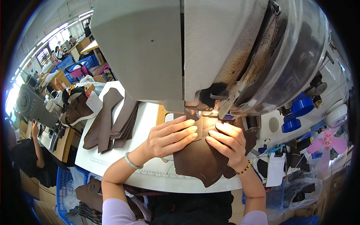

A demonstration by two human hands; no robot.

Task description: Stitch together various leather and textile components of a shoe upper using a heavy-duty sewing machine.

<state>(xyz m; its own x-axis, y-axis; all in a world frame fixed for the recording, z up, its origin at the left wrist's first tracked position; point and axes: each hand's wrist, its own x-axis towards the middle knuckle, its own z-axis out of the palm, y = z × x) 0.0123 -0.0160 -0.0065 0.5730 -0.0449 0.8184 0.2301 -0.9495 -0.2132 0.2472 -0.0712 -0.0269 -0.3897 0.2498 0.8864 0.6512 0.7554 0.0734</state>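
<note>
Brown leather-like pieces (200, 161) lie on the white sewing table under the lit needle area of a sewing machine (142, 48). My left hand (167, 137) rests on the left part of the work, fingers stretched flat and side by side; its thumb is hidden. On the right, my right hand (230, 144) presses the leather with extended fingertips beside a line of stitching. Both hands are open and close to the presser foot. The needle itself is hard to make out. The lower edge of the leather hangs toward the table's front rim.
Left of my hands lie stacked brown cut pieces (122, 127) and a brown shoe (78, 108). Blue-capped spools (302, 107) and a pink fan (327, 140) stand at right. A blue basket (63, 191) sits below left. Another person's arm (38, 150) shows far left.
</note>
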